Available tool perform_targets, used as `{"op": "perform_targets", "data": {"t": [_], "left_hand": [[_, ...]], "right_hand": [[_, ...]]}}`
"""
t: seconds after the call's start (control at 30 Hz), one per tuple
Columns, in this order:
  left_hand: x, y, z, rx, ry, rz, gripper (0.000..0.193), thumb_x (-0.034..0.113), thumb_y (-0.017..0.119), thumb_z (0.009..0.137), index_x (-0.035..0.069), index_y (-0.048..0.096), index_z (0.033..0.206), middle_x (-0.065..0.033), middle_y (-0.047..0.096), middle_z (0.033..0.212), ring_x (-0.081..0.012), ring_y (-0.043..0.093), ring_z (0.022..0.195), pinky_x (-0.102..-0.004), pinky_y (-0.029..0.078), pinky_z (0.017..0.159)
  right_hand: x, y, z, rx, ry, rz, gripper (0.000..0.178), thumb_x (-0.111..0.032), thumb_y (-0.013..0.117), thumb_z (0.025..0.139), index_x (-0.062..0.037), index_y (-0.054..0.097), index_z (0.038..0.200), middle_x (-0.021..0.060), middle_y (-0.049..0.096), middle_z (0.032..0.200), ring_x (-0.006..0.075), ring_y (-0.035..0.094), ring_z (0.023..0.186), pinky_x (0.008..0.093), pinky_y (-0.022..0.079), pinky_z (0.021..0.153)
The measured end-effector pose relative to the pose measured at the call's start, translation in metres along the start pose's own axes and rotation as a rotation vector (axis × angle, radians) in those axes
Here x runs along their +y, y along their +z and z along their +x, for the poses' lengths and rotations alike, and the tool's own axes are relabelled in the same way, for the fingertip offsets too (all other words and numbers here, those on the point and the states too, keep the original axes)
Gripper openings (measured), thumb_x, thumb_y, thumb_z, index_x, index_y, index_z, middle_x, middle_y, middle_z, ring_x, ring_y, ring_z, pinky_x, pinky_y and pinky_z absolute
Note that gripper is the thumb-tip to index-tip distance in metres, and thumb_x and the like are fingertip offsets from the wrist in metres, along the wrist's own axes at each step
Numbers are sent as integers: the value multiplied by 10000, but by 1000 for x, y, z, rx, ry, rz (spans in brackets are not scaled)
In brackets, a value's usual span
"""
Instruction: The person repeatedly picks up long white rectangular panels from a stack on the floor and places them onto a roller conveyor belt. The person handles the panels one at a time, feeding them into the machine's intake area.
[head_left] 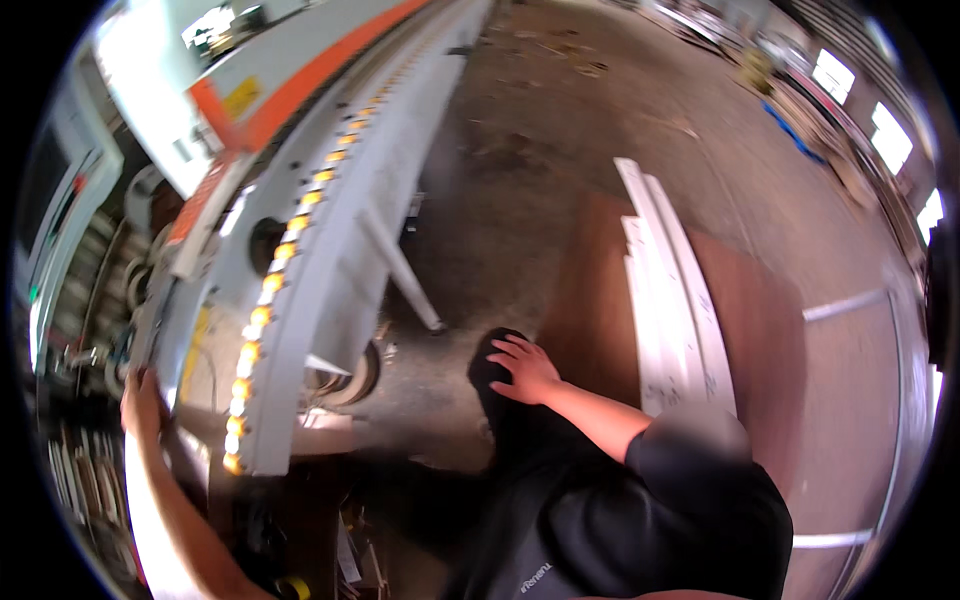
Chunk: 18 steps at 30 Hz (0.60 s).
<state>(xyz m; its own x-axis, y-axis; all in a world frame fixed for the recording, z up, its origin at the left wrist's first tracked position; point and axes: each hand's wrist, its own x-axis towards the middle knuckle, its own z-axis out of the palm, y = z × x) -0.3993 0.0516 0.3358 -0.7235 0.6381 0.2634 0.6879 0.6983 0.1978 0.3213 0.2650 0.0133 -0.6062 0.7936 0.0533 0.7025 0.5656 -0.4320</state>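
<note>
Rail (310,300) between left hand (142,405) and right hand (525,370), strips (670,310) off to the right

Running long and straight away from the body, far end ahead and leaning a touch right, yellow rollers (272,283) all along its left edge. Left hand nearer to the near end, just across the rollers. Left arm stretched forward and out to the side, fingers curled at a metal edge (152,345): clamped or merely resting, cannot tell. Over to the right arm: elbow bent, forearm angled inward, palm down on the knee (487,362), fingers spread, no grip on anything. Hands well apart, then. And out on the board (590,290), the strips, also pointing away from the body, tips poking past the board's far edge, nearer to the right hand.
</note>
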Motion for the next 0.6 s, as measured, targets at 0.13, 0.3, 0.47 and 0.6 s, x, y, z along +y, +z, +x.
{"op": "perform_targets", "data": {"t": [0.13, 0.3, 0.47, 0.6], "left_hand": [[-50, 13, 23, 64, 96, 212, 601, 491, 514, 1152, 110, 569, 1614, -231, 699, 1497, -463, 653, 1381, -545, 525, 1120], [-57, 15, 23, 67, 106, 334, 638, 483, 521, 1153, 93, 531, 1658, -208, 631, 1604, -439, 587, 1460, -525, 470, 1205], [-43, 19, 27, 40, 47, 348, 636, 458, 528, 1148, 75, 535, 1656, -202, 622, 1618, -427, 565, 1481, -514, 447, 1235], [-46, 9, 20, 26, 32, 306, 637, 433, 532, 1140, 35, 545, 1638, -228, 609, 1624, -433, 560, 1496, -502, 437, 1248]], "right_hand": [[18, -9, -15, 54, -15, 82, 608, -496, 775, 980, -146, 697, 1471, 66, 561, 1686, 333, 460, 1599, 530, 423, 1288], [53, -60, -71, 177, 252, 93, 523, -456, 801, 975, -119, 749, 1371, 103, 743, 1448, 359, 670, 1370, 492, 552, 1142], [181, -90, -182, 424, 730, -229, 617, -498, 847, 903, -115, 743, 1375, 112, 752, 1406, 369, 696, 1301, 497, 567, 1094], [214, -130, -246, 347, 1158, -300, 867, -560, 904, 822, -18, 682, 1461, 158, 664, 1544, 344, 629, 1413, 492, 534, 1168]]}}
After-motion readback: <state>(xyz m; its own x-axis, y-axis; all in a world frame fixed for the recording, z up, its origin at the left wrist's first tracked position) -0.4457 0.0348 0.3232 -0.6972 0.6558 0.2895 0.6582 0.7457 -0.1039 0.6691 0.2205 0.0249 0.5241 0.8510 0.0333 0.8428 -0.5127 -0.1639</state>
